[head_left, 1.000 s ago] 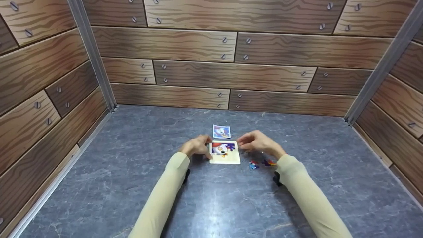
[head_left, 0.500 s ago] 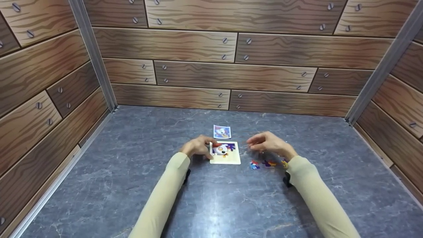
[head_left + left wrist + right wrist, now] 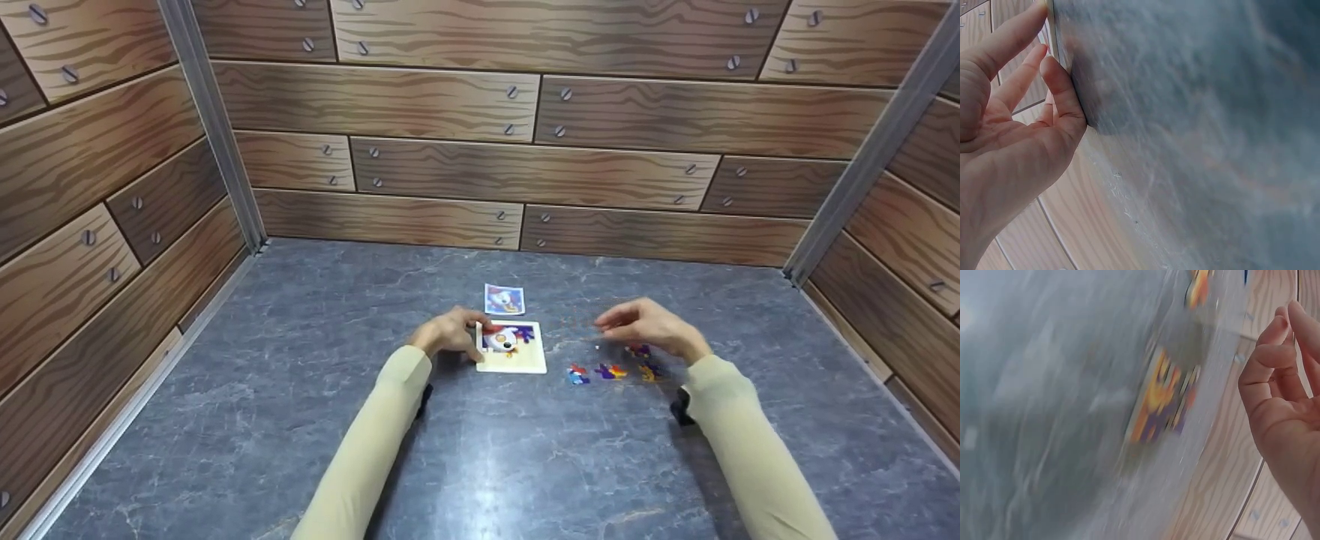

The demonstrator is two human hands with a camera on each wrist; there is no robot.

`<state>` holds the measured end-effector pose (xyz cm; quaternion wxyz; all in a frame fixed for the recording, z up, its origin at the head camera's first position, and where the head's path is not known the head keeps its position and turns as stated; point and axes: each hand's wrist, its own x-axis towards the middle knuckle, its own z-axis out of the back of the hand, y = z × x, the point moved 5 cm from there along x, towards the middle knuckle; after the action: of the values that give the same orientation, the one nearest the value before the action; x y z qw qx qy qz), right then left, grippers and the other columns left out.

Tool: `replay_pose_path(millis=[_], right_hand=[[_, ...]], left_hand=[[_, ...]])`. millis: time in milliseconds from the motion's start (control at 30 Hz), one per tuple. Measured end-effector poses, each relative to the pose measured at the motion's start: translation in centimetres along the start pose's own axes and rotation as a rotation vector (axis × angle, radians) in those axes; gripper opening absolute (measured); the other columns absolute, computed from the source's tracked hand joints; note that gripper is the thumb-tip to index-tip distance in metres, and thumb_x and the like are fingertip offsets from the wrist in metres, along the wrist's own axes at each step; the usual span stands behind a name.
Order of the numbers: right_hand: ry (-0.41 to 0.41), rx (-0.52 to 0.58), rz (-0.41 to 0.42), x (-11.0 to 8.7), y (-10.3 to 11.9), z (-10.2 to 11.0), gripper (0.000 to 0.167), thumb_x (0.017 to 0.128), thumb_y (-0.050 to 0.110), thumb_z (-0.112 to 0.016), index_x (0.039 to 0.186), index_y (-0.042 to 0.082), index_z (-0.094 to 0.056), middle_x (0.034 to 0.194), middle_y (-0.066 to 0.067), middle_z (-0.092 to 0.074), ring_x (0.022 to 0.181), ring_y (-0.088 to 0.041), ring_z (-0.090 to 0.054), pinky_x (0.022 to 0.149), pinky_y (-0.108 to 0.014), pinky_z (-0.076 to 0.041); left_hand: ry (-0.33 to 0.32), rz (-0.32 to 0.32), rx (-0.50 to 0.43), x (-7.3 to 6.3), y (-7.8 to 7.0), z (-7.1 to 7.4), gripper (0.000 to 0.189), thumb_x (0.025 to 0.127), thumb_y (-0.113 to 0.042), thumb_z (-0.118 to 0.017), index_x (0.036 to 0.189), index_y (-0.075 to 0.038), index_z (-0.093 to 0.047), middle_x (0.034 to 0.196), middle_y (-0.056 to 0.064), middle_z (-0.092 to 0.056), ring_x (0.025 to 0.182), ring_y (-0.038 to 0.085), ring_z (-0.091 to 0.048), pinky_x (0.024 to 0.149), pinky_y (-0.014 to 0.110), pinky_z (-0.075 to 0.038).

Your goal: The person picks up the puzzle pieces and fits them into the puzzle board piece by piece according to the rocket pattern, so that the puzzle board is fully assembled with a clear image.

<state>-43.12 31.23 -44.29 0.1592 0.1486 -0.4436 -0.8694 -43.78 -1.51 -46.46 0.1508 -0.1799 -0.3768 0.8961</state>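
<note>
A cream puzzle board (image 3: 525, 363) lies on the table, its upper part filled with pieces showing a white cartoon figure. My left hand (image 3: 448, 331) holds the board at its left side, thumb near the lower corner and a finger over the upper one. To the right, my right hand (image 3: 651, 328) hovers above the table, fingers loosely bent and fingertips close together, with nothing visible between them. Loose jigsaw pieces lie under and in front of it: a blue-red one (image 3: 577, 375), a purple-orange one (image 3: 611, 372) and yellow-purple ones (image 3: 649, 373). The right wrist view shows orange-purple pieces (image 3: 1154, 405) below the hand.
Behind the board lies a small picture card (image 3: 503, 300) with a similar figure. The grey marbled tabletop (image 3: 337, 300) is enclosed by wood-print walls (image 3: 435, 165) at the back and both sides.
My right hand has moved right, from the board's right edge to above the loose pieces, uncovering more of them. My left hand's finger has shifted slightly onto the board's upper left corner.
</note>
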Motion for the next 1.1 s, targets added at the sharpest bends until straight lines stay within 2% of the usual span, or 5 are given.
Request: replay_pose_path(millis=[233,467,567,833,1100], right_hand=[[-0.027,0.030,-0.069,-1.6,-2.3,1.8,0.042,0.088,0.008,-0.071,0.124,-0.010,-0.060,0.117,-0.021,-0.066,0.088,-0.007,-0.065,0.081,-0.026,-0.056],[-0.071,0.003,-0.116,-2.7,-4.1,3.4,0.041,0.087,0.009,-0.071,0.123,-0.009,-0.061,0.102,-0.005,-0.070,0.081,-0.004,-0.061,0.070,-0.024,-0.053],[-0.069,-0.007,-0.143,-3.2,-4.6,3.8,0.041,0.088,0.010,-0.071,0.124,-0.007,-0.061,0.100,-0.001,-0.069,0.081,-0.006,-0.059,0.069,-0.025,-0.051],[-0.044,-0.091,-0.185,-3.6,-5.2,4.0,0.042,0.086,0.008,-0.072,0.125,-0.003,-0.063,0.122,-0.016,-0.064,0.091,-0.012,-0.056,0.073,-0.027,-0.049],[0.008,-0.186,-0.140,-2.8,-4.5,3.4,0.043,0.084,0.014,-0.077,0.122,-0.002,-0.066,0.120,-0.019,-0.065,0.090,-0.014,-0.055,0.074,-0.025,-0.048]], left_hand=[[-0.005,0.007,-0.003,0.0,0.0,0.0,0.059,0.071,-0.001,-0.083,0.124,-0.018,-0.066,0.139,0.016,-0.047,0.128,0.031,-0.043,0.110,0.045,-0.037],[-0.006,-0.018,0.026,0.1,-0.1,-0.1,0.055,0.071,-0.003,-0.084,0.121,-0.012,-0.064,0.135,0.015,-0.051,0.124,0.029,-0.046,0.110,0.043,-0.037],[-0.003,-0.036,0.043,0.2,-0.2,-0.2,0.054,0.071,-0.003,-0.084,0.120,-0.008,-0.063,0.132,0.015,-0.054,0.121,0.028,-0.048,0.109,0.042,-0.039],[-0.015,-0.023,0.062,0.2,-0.1,-0.1,0.053,0.072,-0.004,-0.084,0.120,-0.007,-0.063,0.128,0.013,-0.055,0.116,0.025,-0.049,0.107,0.041,-0.040],[-0.006,0.022,0.044,0.3,0.0,-0.1,0.053,0.073,-0.005,-0.084,0.121,-0.010,-0.062,0.129,0.012,-0.052,0.117,0.025,-0.046,0.108,0.043,-0.038]])
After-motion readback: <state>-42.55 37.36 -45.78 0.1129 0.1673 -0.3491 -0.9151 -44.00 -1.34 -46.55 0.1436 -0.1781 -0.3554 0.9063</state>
